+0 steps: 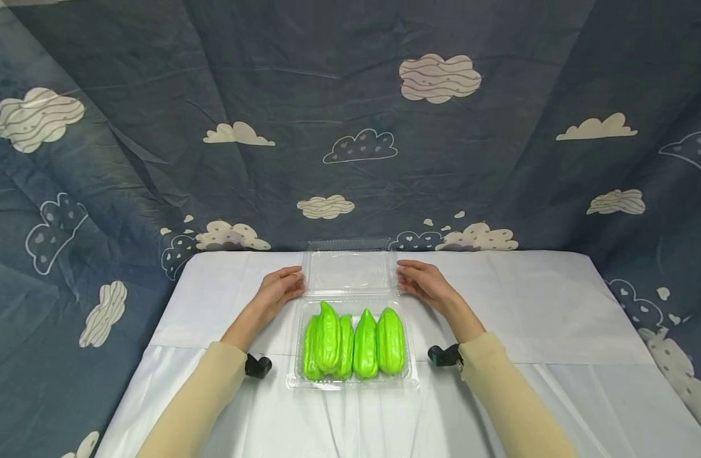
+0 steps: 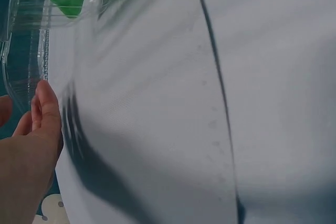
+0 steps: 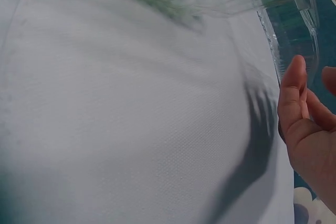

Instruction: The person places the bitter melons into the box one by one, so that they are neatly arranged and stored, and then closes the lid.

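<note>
A clear plastic clamshell box (image 1: 409, 383) lies unfolded on the white table, its hinged lid (image 1: 350, 272) raised on the far side. Several bright green, ridged, tapered pieces of produce (image 1: 366, 346) stand side by side in the base; their exact kind is unclear. My left hand (image 1: 275, 291) is at the lid's left edge, and my right hand (image 1: 427, 284) at its right edge. In the left wrist view, nearly straight fingers (image 2: 48, 106) meet the lid, with the thumb apart from them. Likewise, the right fingers (image 3: 292, 90) touch the lid's side in the right wrist view.
White cloth (image 1: 534, 305) covers the table, with a crease across it. Behind and at both sides hangs a dark blue curtain (image 1: 305, 95) printed with clouds. Black wrist cameras sit at the left cuff and the right cuff.
</note>
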Available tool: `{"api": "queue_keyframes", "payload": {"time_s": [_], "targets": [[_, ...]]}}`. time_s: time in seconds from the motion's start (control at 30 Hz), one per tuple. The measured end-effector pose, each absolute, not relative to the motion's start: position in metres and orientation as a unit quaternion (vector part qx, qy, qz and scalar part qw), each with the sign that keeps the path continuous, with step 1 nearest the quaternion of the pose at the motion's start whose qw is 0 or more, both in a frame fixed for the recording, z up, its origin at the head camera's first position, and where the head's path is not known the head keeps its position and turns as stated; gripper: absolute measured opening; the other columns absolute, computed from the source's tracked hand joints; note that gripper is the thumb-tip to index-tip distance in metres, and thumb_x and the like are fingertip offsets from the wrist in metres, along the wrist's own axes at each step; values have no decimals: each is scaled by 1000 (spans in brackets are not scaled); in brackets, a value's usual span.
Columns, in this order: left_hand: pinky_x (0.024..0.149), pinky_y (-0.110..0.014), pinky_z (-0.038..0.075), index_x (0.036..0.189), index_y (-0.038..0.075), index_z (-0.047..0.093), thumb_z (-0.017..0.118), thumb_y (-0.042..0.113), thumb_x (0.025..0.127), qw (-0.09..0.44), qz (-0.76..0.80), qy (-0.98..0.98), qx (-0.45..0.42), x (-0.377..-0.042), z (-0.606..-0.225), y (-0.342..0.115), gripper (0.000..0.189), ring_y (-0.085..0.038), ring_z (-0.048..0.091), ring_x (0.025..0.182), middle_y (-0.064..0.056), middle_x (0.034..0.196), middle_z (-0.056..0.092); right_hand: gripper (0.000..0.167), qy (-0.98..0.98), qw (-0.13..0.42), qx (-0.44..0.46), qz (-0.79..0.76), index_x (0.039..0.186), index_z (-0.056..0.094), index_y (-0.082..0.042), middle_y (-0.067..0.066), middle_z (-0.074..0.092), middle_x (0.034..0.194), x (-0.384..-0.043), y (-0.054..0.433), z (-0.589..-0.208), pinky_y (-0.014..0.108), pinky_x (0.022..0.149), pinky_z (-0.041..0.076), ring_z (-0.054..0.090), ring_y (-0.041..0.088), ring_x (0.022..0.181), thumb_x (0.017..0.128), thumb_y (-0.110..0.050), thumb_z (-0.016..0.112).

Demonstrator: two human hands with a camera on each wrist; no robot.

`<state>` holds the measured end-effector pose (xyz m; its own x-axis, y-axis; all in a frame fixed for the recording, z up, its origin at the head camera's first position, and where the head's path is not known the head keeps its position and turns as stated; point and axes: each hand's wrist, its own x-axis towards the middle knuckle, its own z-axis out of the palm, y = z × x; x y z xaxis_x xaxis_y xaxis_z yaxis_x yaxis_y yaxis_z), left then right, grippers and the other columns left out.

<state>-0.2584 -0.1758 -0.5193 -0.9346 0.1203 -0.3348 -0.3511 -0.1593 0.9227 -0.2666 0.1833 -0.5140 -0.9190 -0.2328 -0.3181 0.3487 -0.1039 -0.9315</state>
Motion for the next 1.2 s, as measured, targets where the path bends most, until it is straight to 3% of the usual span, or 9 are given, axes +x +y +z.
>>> {"api": "queue_keyframes", "payload": {"time_s": [0.2, 0.47, 0.63, 0.9, 1.2], "targets": [[81, -27, 54, 141, -12, 41, 51, -5, 98, 149, 761, 624, -94, -266, -515, -174, 45, -18, 61, 90, -18, 110, 58, 49, 640, 198, 46, -741, 147, 36, 6, 11, 56, 96, -271, 181, -512, 21, 70, 55, 59, 10, 74, 102, -6, 51], [77, -25, 54, 141, -12, 42, 52, -11, 94, 149, 770, 611, -109, -271, -512, -175, 48, -20, 62, 89, -15, 106, 62, 53, 635, 196, 47, -746, 148, 34, 7, 17, 52, 109, -272, 179, -510, 20, 70, 55, 58, 9, 75, 99, -1, 53], [76, -25, 54, 143, -11, 39, 52, -13, 93, 148, 777, 602, -107, -270, -509, -175, 52, -19, 62, 89, -15, 107, 61, 52, 632, 197, 45, -748, 148, 33, 6, 16, 53, 109, -273, 179, -511, 20, 70, 55, 59, 9, 75, 100, 0, 51], [71, -25, 55, 144, -12, 37, 51, -17, 90, 133, 792, 589, -96, -273, -506, -175, 56, -12, 62, 76, -5, 89, 64, 51, 637, 185, 23, -748, 148, 32, 6, 16, 55, 111, -274, 179, -508, 22, 67, 54, 58, 11, 74, 100, 1, 50], [68, -26, 53, 144, -5, 42, 53, -18, 88, 130, 785, 601, -76, -274, -499, -175, 58, -13, 59, 72, -4, 89, 61, 50, 660, 157, 3, -735, 145, 37, 2, 18, 54, 115, -271, 179, -501, 29, 67, 55, 58, 14, 76, 98, 1, 52]]}}
